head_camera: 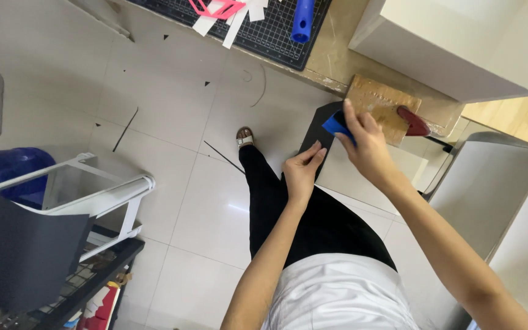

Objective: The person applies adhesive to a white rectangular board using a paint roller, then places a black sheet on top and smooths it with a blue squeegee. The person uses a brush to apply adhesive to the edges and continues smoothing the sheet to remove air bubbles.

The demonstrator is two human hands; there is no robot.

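A dark grey sheet of paper (pixel 322 125) hangs off the edge of the work table (pixel 337 67). My left hand (pixel 302 171) pinches the sheet's lower edge. Higher up, my right hand (pixel 365 143) grips a blue tool (pixel 335 126) and presses it against the sheet, right beside a brown cardboard piece (pixel 381 104). A dark red object (pixel 414 122) lies at the cardboard's right end. My legs in black trousers and one sandalled foot (pixel 245 137) show below.
A black cutting mat (pixel 276 40) with white and pink paper strips and a blue tube (pixel 303 19) lies on the table. A large white box (pixel 459 43) stands at the right. A white chair (pixel 93 189), a blue bin and a black rack are at left. Paper scraps dot the tiled floor.
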